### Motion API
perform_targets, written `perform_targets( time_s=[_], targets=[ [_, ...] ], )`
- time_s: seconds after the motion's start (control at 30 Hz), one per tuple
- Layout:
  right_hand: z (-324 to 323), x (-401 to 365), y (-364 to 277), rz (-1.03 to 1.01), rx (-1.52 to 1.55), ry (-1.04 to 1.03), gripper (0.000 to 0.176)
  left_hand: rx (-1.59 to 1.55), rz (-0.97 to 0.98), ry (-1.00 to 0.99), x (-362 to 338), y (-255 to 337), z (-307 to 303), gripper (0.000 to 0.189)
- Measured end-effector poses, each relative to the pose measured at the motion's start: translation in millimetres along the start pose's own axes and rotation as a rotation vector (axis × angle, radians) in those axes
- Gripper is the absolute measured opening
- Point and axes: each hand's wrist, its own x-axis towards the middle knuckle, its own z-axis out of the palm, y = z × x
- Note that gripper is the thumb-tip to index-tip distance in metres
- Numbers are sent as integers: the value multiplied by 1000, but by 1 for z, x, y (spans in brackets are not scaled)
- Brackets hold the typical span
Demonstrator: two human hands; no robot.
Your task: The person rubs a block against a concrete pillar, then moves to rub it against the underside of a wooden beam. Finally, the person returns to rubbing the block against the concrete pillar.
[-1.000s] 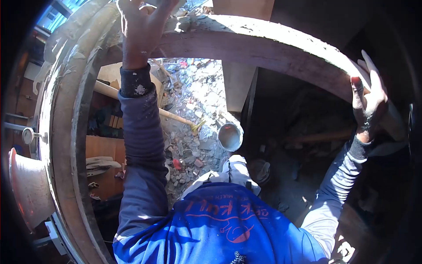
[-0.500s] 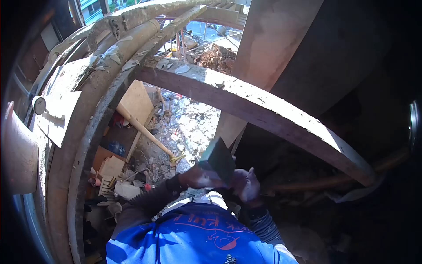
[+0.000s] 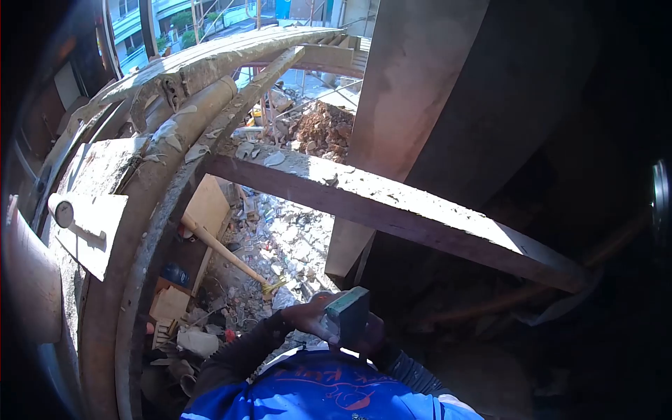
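Observation:
A dark green rectangular block (image 3: pixel 350 316) with a paler top edge is held up close in front of my chest. My left hand (image 3: pixel 311 316) grips it from the left, the fingers and thumb around its side. Against the block's right side is my right hand (image 3: pixel 376 333), in shadow and partly hidden behind it; its fingers look bent around that edge. What the block is made of I cannot make out. Below both hands is my blue shirt (image 3: pixel 329 381).
A dusty beam (image 3: pixel 399 206) crosses ahead, meeting curved timbers and a thick pipe (image 3: pixel 185 129) at left. On them lies a pale plate with a round-ended handle (image 3: pixel 91 220). Below are rubble (image 3: pixel 294 227), a yellow-bristled broom (image 3: pixel 234 253) and boards. A broad slanting panel (image 3: pixel 413 84) stands beyond.
The block has come down and turned, showing its pale edge. My right hand, earlier with fingers spread beside it, is now against the block. The view has tilted up slightly.

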Motion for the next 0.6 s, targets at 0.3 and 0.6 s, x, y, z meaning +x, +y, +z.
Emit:
perform_targets(
  time_s=[0.3, 0.6],
  targets=[
    [-78, -37, 36, -426, -247, 99, 51, 605, 84, 289, 7, 86, -27, 87],
    [-109, -86, 48, -445, 282, 307, 44, 1419, 470, 942, 36, 218, -102, 46]
  ],
)
